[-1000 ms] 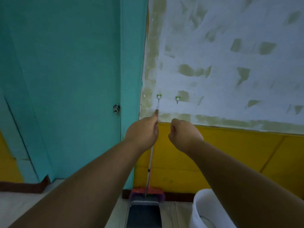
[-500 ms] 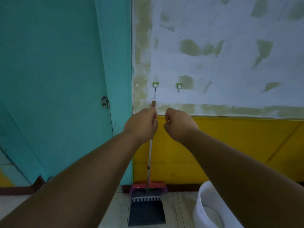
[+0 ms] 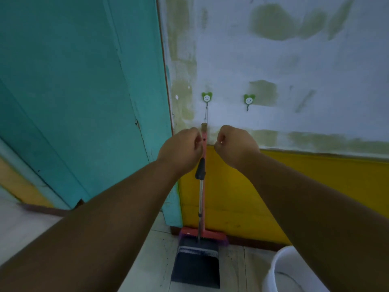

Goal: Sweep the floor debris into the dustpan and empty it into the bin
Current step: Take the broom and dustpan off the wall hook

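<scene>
Floor tiles point(image 3: 155, 270), pale and speckled with dirt, lay far below both hands, meeting a wall point(image 3: 294, 66) that was patchy white and green above and yellow lower down, with a dark skirting strip along its foot. Left of the hands stood a teal door point(image 3: 73, 91). Just above the hands two green smiley hooks were stuck to the wall: the nearer hook point(image 3: 207, 98) carried a thin cord running down to the tip of the broom handle, while the other hook point(image 3: 249, 100), up and to the right of the right hand, was bare.

The broom point(image 3: 203, 186) hung upright between the hands, its pink handle passing beside the left hand's fingers, its red head with purple bristles near the floor against the wall. The dustpan point(image 3: 196, 264), dark with a pale comb edge, stood in front of the broom head, its metal stem and black grip rising alongside the broom handle, right below the left hand.

The left hand point(image 3: 181, 149) was curled with its fingers at the broom handle; whether it truly gripped it could not be told. The right hand point(image 3: 235, 145) was a loose fist just right of the handle, apart from it, holding nothing visible.

A white bin point(image 3: 280, 270) sat well below the right forearm; only a pale inside with a curved dark line showed in it.
</scene>
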The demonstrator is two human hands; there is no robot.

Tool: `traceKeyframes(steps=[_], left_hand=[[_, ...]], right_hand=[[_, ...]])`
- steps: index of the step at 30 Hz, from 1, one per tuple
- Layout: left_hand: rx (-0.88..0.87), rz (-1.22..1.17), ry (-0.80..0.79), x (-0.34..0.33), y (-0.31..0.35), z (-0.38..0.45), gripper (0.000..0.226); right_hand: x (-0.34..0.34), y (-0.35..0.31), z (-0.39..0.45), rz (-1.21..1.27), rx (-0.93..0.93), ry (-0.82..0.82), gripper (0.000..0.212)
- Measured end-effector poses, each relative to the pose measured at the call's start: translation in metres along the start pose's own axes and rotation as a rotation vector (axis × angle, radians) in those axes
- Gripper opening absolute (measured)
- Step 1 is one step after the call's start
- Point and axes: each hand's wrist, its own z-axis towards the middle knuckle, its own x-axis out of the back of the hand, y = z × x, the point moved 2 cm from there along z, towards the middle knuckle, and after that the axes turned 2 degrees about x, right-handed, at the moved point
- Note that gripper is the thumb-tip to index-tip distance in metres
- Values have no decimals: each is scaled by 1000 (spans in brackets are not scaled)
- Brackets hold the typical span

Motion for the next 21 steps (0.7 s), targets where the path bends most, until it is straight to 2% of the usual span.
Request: traceKeyframes(steps=[7, 13, 21], left_hand=[[52, -30, -23, -19, -22, 46, 9], [9, -138, -69, -46, -43, 97, 14], [-13, -225, -76, -71, -59, 142, 20]], right_hand=[[-27, 7, 54, 89, -41, 47, 10], [-41, 10, 95, 90, -126, 110, 19], [-66, 16, 130, 125, -217, 240, 18]])
